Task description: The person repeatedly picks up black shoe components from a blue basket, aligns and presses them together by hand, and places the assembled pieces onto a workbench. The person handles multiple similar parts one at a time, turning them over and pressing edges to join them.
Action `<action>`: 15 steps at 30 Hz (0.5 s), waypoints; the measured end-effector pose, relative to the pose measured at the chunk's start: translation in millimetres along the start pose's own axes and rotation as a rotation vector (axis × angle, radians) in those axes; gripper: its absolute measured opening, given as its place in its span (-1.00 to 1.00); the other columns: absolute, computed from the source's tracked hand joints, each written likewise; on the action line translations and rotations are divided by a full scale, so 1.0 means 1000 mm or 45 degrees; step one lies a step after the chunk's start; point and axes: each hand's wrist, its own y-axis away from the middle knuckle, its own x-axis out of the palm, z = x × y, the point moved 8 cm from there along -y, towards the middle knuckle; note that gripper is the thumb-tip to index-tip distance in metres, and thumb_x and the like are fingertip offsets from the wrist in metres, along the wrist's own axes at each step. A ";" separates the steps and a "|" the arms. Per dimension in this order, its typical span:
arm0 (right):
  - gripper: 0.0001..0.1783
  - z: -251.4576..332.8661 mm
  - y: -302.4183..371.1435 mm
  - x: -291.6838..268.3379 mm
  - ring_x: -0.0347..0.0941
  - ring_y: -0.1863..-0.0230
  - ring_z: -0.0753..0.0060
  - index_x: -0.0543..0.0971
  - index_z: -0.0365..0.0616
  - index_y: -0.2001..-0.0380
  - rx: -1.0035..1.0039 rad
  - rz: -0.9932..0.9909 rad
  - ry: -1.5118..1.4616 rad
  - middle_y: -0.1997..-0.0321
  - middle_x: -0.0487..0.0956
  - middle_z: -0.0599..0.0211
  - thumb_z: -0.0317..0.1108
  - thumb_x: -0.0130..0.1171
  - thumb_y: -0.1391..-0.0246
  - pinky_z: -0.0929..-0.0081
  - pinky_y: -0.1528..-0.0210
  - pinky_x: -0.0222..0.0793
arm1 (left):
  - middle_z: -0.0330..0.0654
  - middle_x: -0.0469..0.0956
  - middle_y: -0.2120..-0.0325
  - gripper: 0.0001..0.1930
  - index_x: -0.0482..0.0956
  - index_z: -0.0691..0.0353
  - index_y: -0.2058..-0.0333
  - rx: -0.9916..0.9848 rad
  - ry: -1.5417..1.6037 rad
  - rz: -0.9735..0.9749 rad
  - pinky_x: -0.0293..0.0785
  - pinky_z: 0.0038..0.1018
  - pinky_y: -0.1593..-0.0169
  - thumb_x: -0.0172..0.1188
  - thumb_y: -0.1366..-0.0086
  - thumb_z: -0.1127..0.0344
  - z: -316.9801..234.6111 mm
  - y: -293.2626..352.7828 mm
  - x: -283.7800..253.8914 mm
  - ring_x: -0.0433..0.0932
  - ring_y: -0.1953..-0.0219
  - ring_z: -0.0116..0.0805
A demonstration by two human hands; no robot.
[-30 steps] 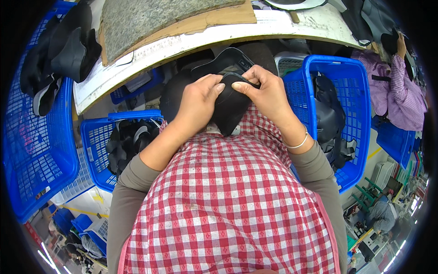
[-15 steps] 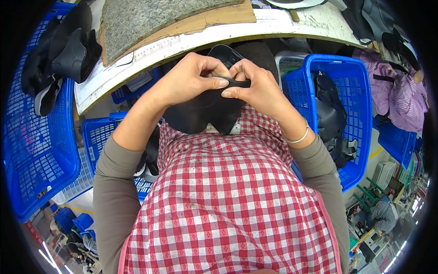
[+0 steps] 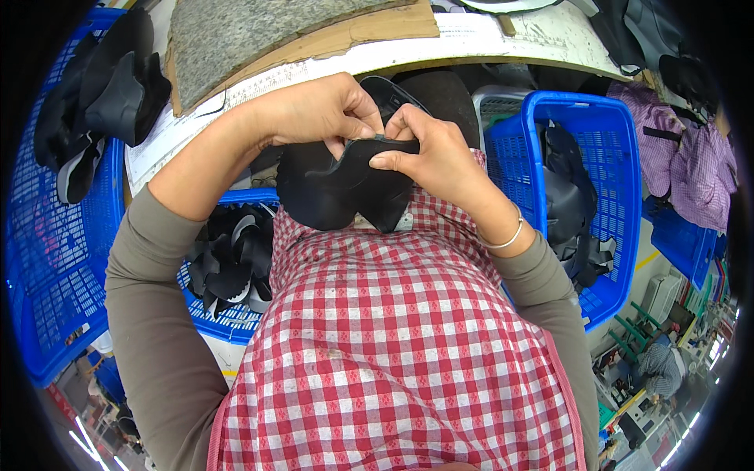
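A black shoe upper piece (image 3: pixel 330 192) of leather-like sheet lies over my lap, its upper edge lifted between my hands. My left hand (image 3: pixel 338 114) pinches that edge, thumb and fingers pressed together, wrist bent. Beside it, my right hand (image 3: pixel 428 149) grips the same edge, thumb on the near face and fingers curled behind. A thin greyish rim shows along the edge between the two hands. Behind the fingers, another black piece (image 3: pixel 389 94) shows partly; whether it is joined to the one I hold, I cannot tell.
Ahead is a white worktable (image 3: pixel 479 47) bearing a grey stone slab (image 3: pixel 275 39) on brown board. Blue baskets of black pieces stand at the right (image 3: pixel 628 204), at the far left (image 3: pixel 71 275) and by my left elbow (image 3: pixel 216 326). More black pieces (image 3: pixel 118 94) hang at the table's left end.
My left hand has shifted slightly up and left along the edge, and its elbow has swung outward, uncovering the basket beside it. My right hand stays on the edge, moved slightly left.
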 end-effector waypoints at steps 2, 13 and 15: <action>-0.53 0.002 0.000 -0.001 0.71 0.23 0.12 0.57 -0.20 0.26 -0.014 -0.024 0.003 0.29 0.71 0.10 -0.18 0.63 0.03 0.29 0.16 0.59 | -0.29 0.69 0.40 -0.83 0.76 0.36 0.10 -0.100 0.000 -0.032 0.63 -0.65 0.36 0.24 -0.47 0.44 0.012 -0.001 -0.001 0.62 0.41 -0.60; -0.69 -0.003 -0.001 -0.002 0.64 0.15 -0.06 0.67 -0.19 0.22 -0.323 -0.096 0.074 0.23 0.69 0.06 -0.25 0.51 -0.08 0.19 0.09 0.55 | -0.06 0.52 0.41 -0.86 0.60 0.26 0.27 0.548 -1.423 -0.611 0.59 -0.20 0.29 0.30 -0.25 0.35 -0.058 0.028 0.049 0.64 0.33 -0.04; -0.73 -0.018 0.000 -0.006 0.62 0.22 0.14 0.66 -0.19 0.24 -0.242 0.018 -0.070 0.28 0.67 0.13 -0.28 0.48 -0.11 0.29 0.13 0.51 | -0.02 0.53 0.41 -0.82 0.60 0.30 0.27 0.745 -1.226 -0.786 0.57 -0.18 0.26 0.35 -0.25 0.34 -0.056 0.033 0.052 0.64 0.31 -0.02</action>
